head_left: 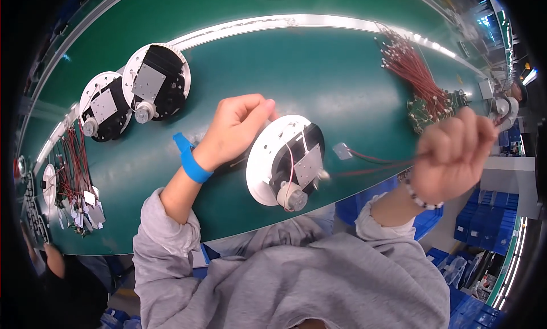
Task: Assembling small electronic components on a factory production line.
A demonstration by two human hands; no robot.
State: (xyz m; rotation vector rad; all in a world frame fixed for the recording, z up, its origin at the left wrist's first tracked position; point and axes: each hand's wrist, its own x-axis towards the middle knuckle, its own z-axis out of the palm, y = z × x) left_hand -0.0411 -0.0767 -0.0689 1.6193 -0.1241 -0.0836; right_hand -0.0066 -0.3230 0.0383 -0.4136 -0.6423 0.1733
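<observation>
A round white disc assembly [266, 161] with a black body, a grey plate and a small motor [296, 199] is in front of me. My left hand [239, 124], a blue band on its wrist, is just behind the disc's upper left edge. Its fingers are curled and pressed together; whether they hold anything is hidden. My right hand [456, 152], smeared by motion, is closed at the right, around red wires [376, 160]. These run left toward a small whitish plate [343, 151] beside the assembly.
Two similar disc assemblies [149, 82] stand at the back left. Bundled red wires with small boards [74, 175] lie at the far left. More red wires [413, 72] and green circuit boards [424, 113] are at the back right. Blue bins [484, 220] stand beyond the bench's right end.
</observation>
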